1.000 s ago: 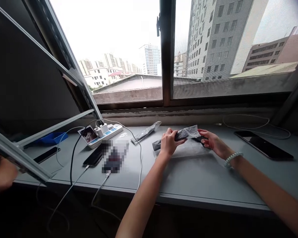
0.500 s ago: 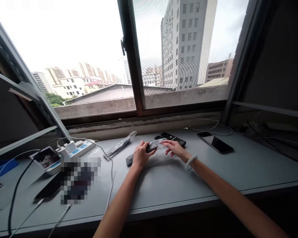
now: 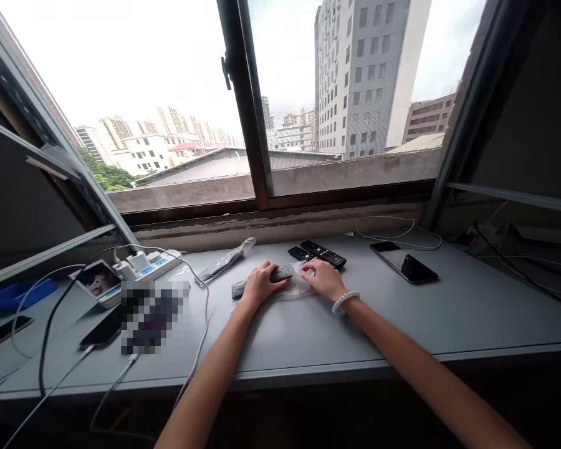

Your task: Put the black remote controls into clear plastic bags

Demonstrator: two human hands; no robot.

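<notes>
The left hand (image 3: 258,284) lies curled over a dark remote (image 3: 262,282) on the grey table (image 3: 364,318), fingers closed around its middle. The right hand (image 3: 323,279), at three o'clock from it, rests on a clear plastic bag (image 3: 293,288) that covers the remote's end; whether it pinches the bag cannot be told. Two more remotes (image 3: 318,253) lie at twelve o'clock from the right hand, and a phone (image 3: 403,262) at two o'clock.

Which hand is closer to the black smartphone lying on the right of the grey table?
Right hand, lying between it and the black smartphone; left hand lies farther left.
</notes>
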